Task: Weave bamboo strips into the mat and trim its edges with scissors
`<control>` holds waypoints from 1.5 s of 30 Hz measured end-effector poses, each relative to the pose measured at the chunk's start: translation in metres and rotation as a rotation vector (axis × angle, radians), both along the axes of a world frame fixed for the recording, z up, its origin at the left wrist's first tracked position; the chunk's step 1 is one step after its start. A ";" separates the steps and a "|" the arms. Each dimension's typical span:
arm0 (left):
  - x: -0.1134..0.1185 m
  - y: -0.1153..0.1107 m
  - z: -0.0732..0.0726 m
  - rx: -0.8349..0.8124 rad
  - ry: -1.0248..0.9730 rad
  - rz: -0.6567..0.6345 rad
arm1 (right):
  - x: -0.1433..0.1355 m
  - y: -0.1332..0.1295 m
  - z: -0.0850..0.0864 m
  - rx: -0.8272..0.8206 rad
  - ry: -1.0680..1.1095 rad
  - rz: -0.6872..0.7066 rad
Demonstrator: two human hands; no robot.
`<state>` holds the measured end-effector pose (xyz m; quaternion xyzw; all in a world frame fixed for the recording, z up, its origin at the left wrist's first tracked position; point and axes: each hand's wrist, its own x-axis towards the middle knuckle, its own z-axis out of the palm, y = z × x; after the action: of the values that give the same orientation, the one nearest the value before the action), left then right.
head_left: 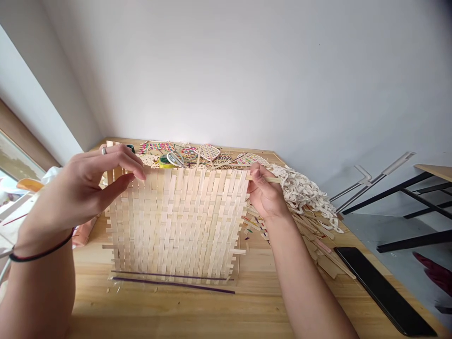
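Note:
A woven mat of pale bamboo strips [180, 221] stands upright on the table in front of me, its cut strip ends jutting out along both sides. At its upper left edge my left hand [102, 176] pinches the top with thumb and fingers. My right hand [266, 188] is closed at the upper right corner, thumb pressed on a bamboo strip [274, 179] that runs along the top edge and sticks out to the right. Two dark purple strips [176, 285] lie at the mat's foot, one partly against it.
Behind the mat lie colourful woven pieces [209, 152], a yellow-green tape roll [165, 162] and white-handled scissors [175, 158]. A heap of white cord [303, 190] and loose strips [318, 245] spread at right. A black phone [383, 289] lies near the table's right edge.

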<state>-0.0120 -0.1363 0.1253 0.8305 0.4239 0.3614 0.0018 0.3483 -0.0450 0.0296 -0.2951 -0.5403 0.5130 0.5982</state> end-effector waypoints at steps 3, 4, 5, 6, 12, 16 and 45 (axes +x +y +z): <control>0.001 -0.001 0.000 -0.003 -0.008 -0.004 | 0.003 0.001 0.000 0.014 -0.002 -0.017; 0.001 -0.001 0.000 -0.005 -0.010 -0.010 | 0.003 0.001 0.000 0.013 -0.001 -0.025; 0.001 -0.001 0.001 -0.007 -0.011 -0.014 | 0.003 0.001 0.000 0.010 0.002 -0.032; 0.001 -0.001 0.001 -0.012 -0.011 -0.017 | 0.002 0.001 -0.001 0.008 0.008 -0.035; 0.001 -0.001 0.003 0.007 0.004 -0.031 | -0.006 -0.001 -0.004 0.007 0.024 -0.013; 0.002 -0.001 0.005 0.001 0.007 -0.039 | -0.005 -0.002 -0.004 0.008 0.014 -0.024; -0.002 0.016 -0.006 0.194 0.202 0.077 | -0.003 -0.007 0.007 0.105 -0.038 -0.022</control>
<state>-0.0144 -0.1202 0.1195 0.8420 0.4166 0.3149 -0.1351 0.3456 -0.0516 0.0369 -0.2788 -0.5745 0.4718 0.6080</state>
